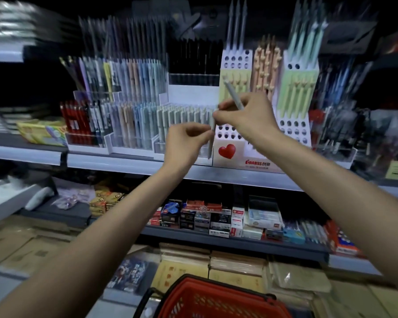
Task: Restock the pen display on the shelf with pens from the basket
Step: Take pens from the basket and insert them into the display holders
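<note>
The right hand [246, 120] curls its fingers round a slanted pale grey pen [233, 94] and seems also to nip the top of an upright pale grey pen [211, 141]. The left hand [184, 143] pinches that upright pen mid-barrel, in front of the white perforated pen stand with a red heart [218, 162], well above the red plastic mesh basket [193, 281]. As I judge it, the left hand should take the upright pen alone, keep it vertical and lower its tip squarely into a free slot without knocking its neighbours.
</note>
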